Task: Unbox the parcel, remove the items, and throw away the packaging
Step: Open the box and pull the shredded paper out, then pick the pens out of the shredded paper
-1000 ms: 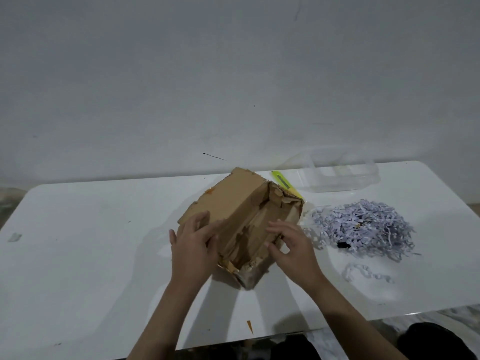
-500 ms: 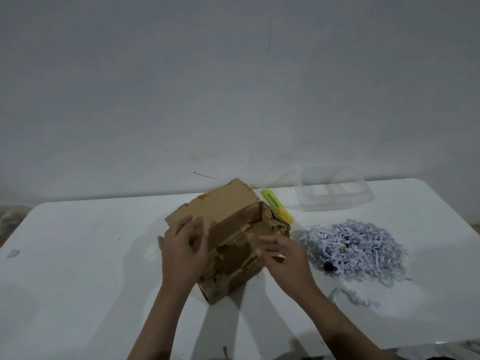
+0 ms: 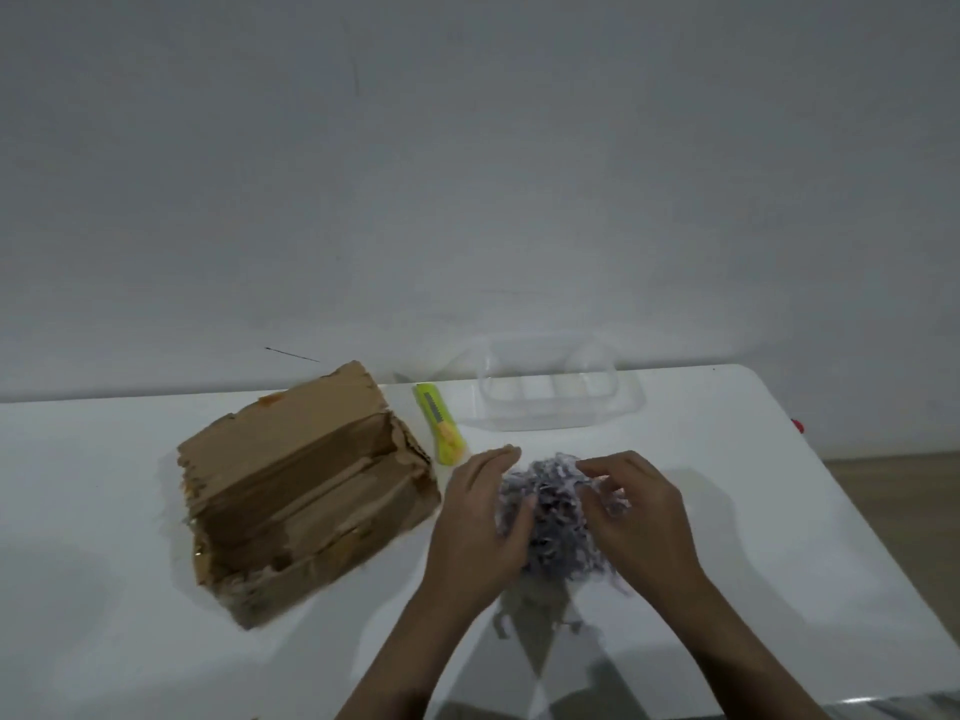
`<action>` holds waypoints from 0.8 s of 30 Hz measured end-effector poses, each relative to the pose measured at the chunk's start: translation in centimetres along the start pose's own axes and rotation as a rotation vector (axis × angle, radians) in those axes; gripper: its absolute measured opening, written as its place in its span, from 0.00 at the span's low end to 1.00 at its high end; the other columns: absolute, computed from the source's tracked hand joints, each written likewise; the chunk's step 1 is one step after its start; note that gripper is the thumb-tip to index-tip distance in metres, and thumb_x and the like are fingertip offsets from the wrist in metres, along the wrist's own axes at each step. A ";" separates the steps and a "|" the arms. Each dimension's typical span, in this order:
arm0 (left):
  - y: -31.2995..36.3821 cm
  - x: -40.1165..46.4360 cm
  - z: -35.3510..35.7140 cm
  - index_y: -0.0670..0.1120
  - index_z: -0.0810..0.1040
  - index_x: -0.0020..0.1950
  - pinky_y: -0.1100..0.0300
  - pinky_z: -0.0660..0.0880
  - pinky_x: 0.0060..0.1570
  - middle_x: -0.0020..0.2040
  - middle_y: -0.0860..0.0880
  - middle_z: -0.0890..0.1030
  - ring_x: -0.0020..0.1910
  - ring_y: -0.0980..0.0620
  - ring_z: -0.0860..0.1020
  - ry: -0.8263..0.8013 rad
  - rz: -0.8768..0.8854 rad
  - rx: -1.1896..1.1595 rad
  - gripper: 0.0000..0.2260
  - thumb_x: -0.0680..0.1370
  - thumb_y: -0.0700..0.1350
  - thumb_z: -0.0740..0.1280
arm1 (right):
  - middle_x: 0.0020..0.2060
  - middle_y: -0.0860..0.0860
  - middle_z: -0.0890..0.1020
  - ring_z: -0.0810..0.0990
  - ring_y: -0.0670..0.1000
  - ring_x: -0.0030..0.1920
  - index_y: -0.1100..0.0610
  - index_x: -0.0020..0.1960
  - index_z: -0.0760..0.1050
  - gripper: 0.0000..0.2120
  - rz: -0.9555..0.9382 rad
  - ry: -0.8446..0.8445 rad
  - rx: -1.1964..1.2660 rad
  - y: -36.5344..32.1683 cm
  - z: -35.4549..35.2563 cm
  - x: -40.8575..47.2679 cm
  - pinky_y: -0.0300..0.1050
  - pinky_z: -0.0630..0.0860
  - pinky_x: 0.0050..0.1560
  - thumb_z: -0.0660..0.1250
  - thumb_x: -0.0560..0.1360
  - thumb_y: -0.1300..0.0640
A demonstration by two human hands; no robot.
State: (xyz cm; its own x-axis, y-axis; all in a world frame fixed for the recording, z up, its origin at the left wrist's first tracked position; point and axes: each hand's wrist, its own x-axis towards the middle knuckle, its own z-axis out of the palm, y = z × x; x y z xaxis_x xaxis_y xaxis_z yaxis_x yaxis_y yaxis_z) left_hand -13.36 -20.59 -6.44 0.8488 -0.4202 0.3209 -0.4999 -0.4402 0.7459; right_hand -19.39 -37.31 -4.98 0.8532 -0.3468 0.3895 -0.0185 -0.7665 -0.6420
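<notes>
A torn brown cardboard box lies on its side on the white table, its open end facing me and looking empty. To its right, my left hand and my right hand press in from both sides on a wad of pale purple shredded paper, bunched between the palms just above the table. A few loose shreds lie beneath it.
A yellow-green utility knife lies just right of the box. Behind it a clear plastic container stands near the wall. The table's right edge curves away at the far right, with wooden floor beyond.
Both hands have left the box and moved right to the shredded paper, gathering the spread pile into a wad. The box now lies alone at the left.
</notes>
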 end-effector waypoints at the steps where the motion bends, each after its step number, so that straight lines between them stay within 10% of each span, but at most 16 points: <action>1: 0.4 0.0 1.5 0.48 0.72 0.67 0.65 0.64 0.65 0.63 0.52 0.74 0.64 0.57 0.69 -0.044 0.009 0.002 0.20 0.77 0.54 0.59 | 0.44 0.51 0.82 0.80 0.51 0.44 0.55 0.48 0.82 0.09 0.032 -0.040 -0.048 1.4 -0.3 0.1 0.40 0.76 0.44 0.73 0.69 0.63; 14: -1.1 -1.0 6.8 0.53 0.72 0.66 0.59 0.61 0.67 0.68 0.54 0.71 0.68 0.54 0.66 -0.082 -0.074 0.276 0.19 0.78 0.56 0.57 | 0.44 0.46 0.74 0.78 0.51 0.49 0.51 0.51 0.81 0.09 0.047 -0.423 -0.072 9.7 -1.9 1.1 0.42 0.76 0.46 0.71 0.71 0.56; 24: -1.5 -2.3 5.2 0.59 0.68 0.69 0.42 0.61 0.69 0.72 0.53 0.67 0.72 0.53 0.61 -0.018 -0.187 0.311 0.21 0.76 0.59 0.56 | 0.49 0.52 0.80 0.77 0.53 0.50 0.53 0.48 0.81 0.10 -0.138 -0.150 0.039 7.9 -1.6 2.5 0.49 0.74 0.50 0.70 0.66 0.57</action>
State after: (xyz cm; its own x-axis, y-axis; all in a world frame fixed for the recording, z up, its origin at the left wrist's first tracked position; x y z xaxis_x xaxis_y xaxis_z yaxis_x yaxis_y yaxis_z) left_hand -15.44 -23.09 -11.32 0.9288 -0.3219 0.1837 -0.3671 -0.7301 0.5764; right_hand -18.27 -45.11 -8.02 0.9144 -0.1537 0.3746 0.1213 -0.7787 -0.6155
